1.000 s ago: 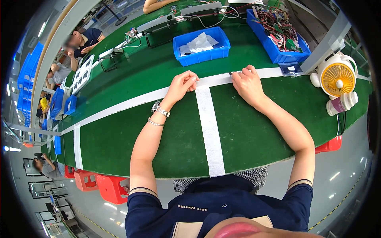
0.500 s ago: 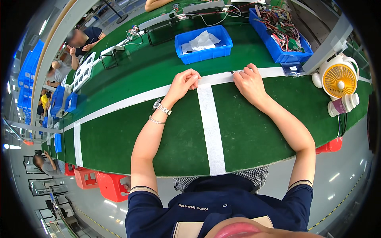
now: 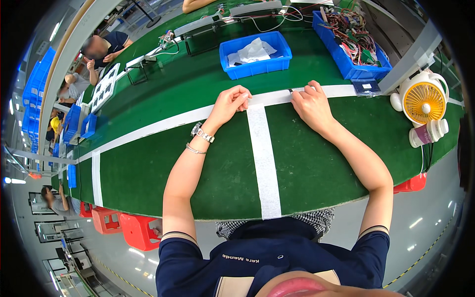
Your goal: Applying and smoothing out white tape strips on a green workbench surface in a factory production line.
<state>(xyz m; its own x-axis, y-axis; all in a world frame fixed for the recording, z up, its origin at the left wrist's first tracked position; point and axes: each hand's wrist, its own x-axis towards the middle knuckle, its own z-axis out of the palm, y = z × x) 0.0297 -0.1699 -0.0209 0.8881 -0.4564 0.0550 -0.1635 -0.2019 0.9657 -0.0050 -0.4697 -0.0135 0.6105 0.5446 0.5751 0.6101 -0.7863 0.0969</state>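
Observation:
My left hand (image 3: 231, 104) rests on the green table beside the white tape strip (image 3: 172, 123), its fingers curled together; whatever may be inside them is hidden. To its right, my right hand (image 3: 312, 106) lies over the same strip with bent, closed fingers. A small dark piece (image 3: 291, 90) shows at those fingertips, too small to name. Both forearms rest across the green tabletop (image 3: 217, 173). A second white strip (image 3: 263, 158) runs between them toward the near edge.
Beyond my hands stands a blue bin (image 3: 257, 68) with white crumpled sheets. Another blue bin (image 3: 341, 62) holds tangled wires and circuit boards. At right are a dark blue packet (image 3: 364, 87), a white-and-yellow fan (image 3: 424, 101) and a white bottle (image 3: 420, 136). Co-workers sit at far left.
Both hands keep nearly the same place and closed shape. The view has shifted very slightly. At far left, a seated person's head has moved a little.

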